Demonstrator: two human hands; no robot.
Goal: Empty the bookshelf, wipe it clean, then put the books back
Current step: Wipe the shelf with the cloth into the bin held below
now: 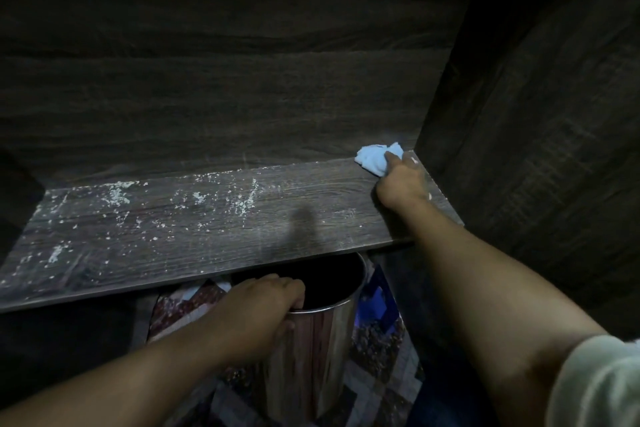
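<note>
Nearest, at the low right corner: a pale sleeve (602, 388) over the upper arm.

A little farther, low centre: left hand (263, 302), clamped on the near rim of a metal bin (322, 347). Fingers close together, hooked over the rim into the dark opening; thumb outside, against the wall. Bin upright, far rim tucked just under the shelf's front edge. Beneath and around it, a patterned mat (379, 340) in purples and browns.

Farther on, across the middle: the shelf board (214, 236) of the bookshelf, dark wood grain, strewn with white specks (117, 194), thickest toward the left and centre.

At the far right corner of that board: right hand (401, 184), knuckles up, fingers drawn together and curled onto a crumpled light-blue cloth (375, 158). Cloth down on the board, just beside the join with the back panel (225, 80) and near the right side panel (536, 121).

Farthest: the back panel itself, dim, with faint pale smears low down near the board.
</note>
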